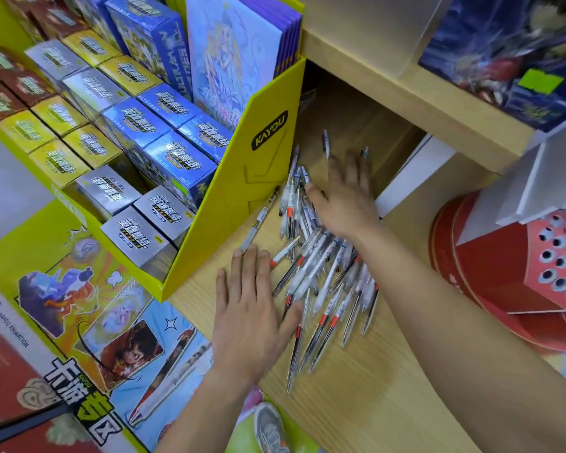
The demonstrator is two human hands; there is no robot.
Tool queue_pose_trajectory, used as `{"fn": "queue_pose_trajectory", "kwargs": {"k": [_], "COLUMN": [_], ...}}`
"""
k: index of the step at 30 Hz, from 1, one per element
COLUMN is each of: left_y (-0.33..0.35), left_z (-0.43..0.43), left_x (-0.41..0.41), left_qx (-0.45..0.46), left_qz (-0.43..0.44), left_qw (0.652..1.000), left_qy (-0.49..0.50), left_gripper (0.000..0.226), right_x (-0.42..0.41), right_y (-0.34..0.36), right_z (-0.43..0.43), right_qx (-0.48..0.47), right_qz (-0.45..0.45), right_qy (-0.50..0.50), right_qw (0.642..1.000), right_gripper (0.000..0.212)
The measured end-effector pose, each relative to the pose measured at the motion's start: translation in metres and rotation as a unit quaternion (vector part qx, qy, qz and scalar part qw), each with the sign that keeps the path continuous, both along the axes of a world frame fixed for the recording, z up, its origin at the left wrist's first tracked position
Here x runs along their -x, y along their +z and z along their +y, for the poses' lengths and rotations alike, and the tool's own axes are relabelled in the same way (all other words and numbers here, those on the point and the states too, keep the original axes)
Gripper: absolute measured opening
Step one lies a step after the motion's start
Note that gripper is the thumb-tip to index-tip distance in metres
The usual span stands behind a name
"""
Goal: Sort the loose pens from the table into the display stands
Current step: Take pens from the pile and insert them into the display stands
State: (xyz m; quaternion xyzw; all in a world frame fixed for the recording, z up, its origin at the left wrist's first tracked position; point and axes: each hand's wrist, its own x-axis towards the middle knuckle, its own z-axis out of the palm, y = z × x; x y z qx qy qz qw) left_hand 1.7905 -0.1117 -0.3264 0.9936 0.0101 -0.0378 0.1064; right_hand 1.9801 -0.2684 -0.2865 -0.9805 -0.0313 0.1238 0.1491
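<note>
Yellow stand (262,178) at left; beside it the left hand (252,315) lies flat and empty, likely corralling pens (324,276) heaped on the counter (356,387). Right hand (343,197), spread open, presses the pile's far end. Red holed stand (520,266) right.

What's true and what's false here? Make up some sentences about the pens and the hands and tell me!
1. The pens lie in a loose pile on the wooden table. True.
2. The left hand holds one pen up in the air. False: it lies flat, fingers straight, at the pile's edge.
3. The right hand reaches over the far part of the pile. True.
4. The yellow display box is full of pens. False: it holds small boxes in blue, silver and yellow.
5. A red stand with round holes stands on the right. True.
</note>
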Motion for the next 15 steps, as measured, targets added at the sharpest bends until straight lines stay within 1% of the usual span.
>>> {"fn": "queue_pose_trajectory", "kwargs": {"k": [2,4,7,9,12,13,15], "left_y": [0.000,0.000,-0.001,-0.001,0.000,0.001,0.002], "left_z": [0.000,0.000,0.000,0.000,0.000,0.000,-0.001], "left_x": [0.000,0.001,0.001,0.002,0.002,0.002,0.002], "left_qx": [-0.001,-0.001,0.003,0.005,0.007,0.007,0.008], "left_qz": [-0.001,-0.004,-0.011,-0.018,-0.021,-0.022,-0.020], "left_qw": [1.000,1.000,1.000,1.000,1.000,1.000,1.000], "left_qy": [0.001,0.006,0.011,0.009,0.012,0.012,0.016], "left_gripper": [0.088,0.087,0.087,0.087,0.085,0.085,0.085], "right_x": [-0.004,0.012,0.051,0.068,0.055,0.043,0.021], "right_y": [-0.007,-0.006,0.006,0.012,0.017,0.016,0.012], "right_z": [0.005,0.011,0.011,0.005,0.002,0.003,0.006], "right_qx": [0.019,0.011,-0.033,-0.039,0.004,0.002,-0.013], "right_qz": [0.053,0.052,0.062,0.047,-0.045,-0.050,0.008], "right_qy": [-0.010,0.017,0.058,0.062,0.065,0.073,0.099], "right_qw": [0.998,0.998,0.996,0.996,0.997,0.996,0.995], "right_gripper": [0.080,0.083,0.079,0.073,0.064,0.065,0.071]}}
